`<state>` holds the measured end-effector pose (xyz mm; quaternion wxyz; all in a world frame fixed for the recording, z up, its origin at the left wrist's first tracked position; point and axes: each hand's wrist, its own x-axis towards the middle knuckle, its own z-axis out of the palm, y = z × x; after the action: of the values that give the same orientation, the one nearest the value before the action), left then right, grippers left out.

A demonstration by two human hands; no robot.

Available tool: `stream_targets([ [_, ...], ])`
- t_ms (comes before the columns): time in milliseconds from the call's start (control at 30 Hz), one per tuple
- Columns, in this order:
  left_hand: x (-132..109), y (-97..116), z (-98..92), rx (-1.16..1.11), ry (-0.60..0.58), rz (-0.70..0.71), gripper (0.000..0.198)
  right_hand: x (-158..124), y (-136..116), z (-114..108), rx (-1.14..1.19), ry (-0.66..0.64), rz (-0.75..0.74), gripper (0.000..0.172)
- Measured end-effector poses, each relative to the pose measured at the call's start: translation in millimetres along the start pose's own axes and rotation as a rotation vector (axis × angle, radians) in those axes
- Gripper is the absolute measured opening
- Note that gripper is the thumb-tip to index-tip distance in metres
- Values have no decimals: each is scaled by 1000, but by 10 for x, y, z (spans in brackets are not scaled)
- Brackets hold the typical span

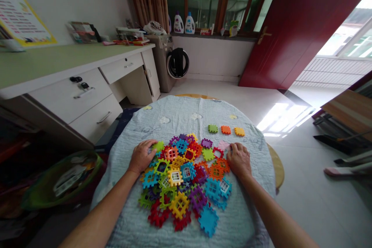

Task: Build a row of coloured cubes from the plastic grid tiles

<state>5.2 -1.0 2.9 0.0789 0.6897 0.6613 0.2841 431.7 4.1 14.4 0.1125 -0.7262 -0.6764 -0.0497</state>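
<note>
A heap of colourful plastic building tiles point(177, 178) with notched edges, many with window-like cut-outs, lies on the cloth-covered round table point(186, 114). At the heap's left edge rests my left hand point(143, 157), open, its fingertips against a light green tile point(159, 146). My right hand point(238, 159) is at the right edge, fingers bent down and slightly apart, beside orange tiles point(217, 170) and a pale pink piece point(223, 145); its fingertips are partly hidden. Beyond it, a green tile point(212, 128), an orange tile point(226, 130) and a yellow tile point(239, 131) form a row.
To the left is a white desk point(72, 93) with drawers. A green basket point(62, 180) holding items stands on the floor below it. Further back are a washing machine point(164, 62) with its door ajar and detergent bottles point(190, 23) on the sill. A red door point(290, 27) is at right.
</note>
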Motion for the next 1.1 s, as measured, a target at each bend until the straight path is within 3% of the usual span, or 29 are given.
stream_targets([
  [1100, 3, -27, 10, -9, 30, 27, 29, -3, 2, 12, 24, 4, -4, 23],
])
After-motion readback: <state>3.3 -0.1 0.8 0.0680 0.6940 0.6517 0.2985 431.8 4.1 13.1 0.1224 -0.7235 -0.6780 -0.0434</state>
